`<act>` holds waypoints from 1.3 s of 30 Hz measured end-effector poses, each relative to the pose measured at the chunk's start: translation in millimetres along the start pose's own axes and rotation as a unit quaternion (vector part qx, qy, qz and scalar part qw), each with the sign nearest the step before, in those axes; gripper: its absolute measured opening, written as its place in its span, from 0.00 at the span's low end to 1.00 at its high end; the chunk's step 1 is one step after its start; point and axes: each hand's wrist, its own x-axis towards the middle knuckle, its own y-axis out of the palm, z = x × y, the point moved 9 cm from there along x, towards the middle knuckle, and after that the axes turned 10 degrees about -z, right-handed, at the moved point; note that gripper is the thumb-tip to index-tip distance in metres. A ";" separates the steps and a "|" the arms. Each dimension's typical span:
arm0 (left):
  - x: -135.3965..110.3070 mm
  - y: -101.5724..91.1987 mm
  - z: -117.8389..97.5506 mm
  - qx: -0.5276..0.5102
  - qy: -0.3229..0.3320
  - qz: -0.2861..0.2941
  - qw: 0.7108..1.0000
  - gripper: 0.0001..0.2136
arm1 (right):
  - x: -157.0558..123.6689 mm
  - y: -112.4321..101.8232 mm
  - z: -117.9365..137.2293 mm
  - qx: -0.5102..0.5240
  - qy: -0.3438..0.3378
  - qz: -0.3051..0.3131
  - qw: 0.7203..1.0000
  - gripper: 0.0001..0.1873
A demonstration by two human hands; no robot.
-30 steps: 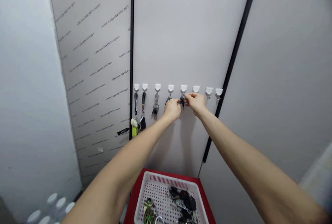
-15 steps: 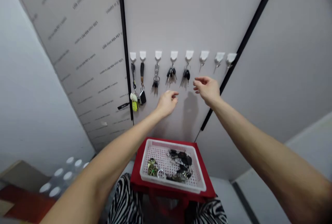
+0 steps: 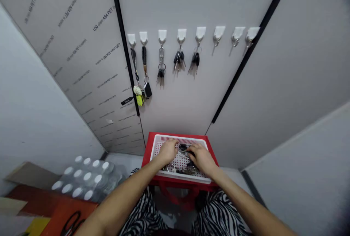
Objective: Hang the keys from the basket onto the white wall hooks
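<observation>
Both my hands are down in a white plastic basket [image 3: 182,179] that holds several bunches of keys. My right hand [image 3: 201,158] has its fingers curled onto a bunch of dark-headed keys [image 3: 182,147] at the back of the basket. To its left, my left hand [image 3: 168,152] is closed, its fingertips at the edge of the same bunch; what they pinch, if anything, is too small to make out. More metal keys [image 3: 188,170] lie along the front of the basket, with a large silver ring [image 3: 171,168] beside them.
A row of white adhesive hooks [image 3: 181,36] runs across the grey panel. Key bunches [image 3: 179,59] hang from the left ones; the three at right are bare. A red bag [image 3: 146,155] supports the basket. Capped bottles [image 3: 87,175] and scissors [image 3: 71,223] are at lower left.
Both hands have come down from in front of the panel below the hooks into the basket. The view has tilted downward, showing more bottles and the scissors. The hanging keys stay in place.
</observation>
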 end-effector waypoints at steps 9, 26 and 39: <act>5.0 12.8 16.0 -0.067 -0.091 0.005 0.994 0.10 | -3.0 -0.2 0.6 -0.017 -0.010 -0.021 1.000 0.10; 28.0 -49.5 -43.3 -0.264 0.023 -0.001 0.964 0.10 | 23.9 -32.5 -2.8 0.339 0.110 -0.086 0.930 0.12; 60.1 -68.3 -64.4 -0.472 -0.050 -0.091 0.875 0.06 | 67.5 -117.0 -20.1 0.451 0.164 -0.160 0.863 0.10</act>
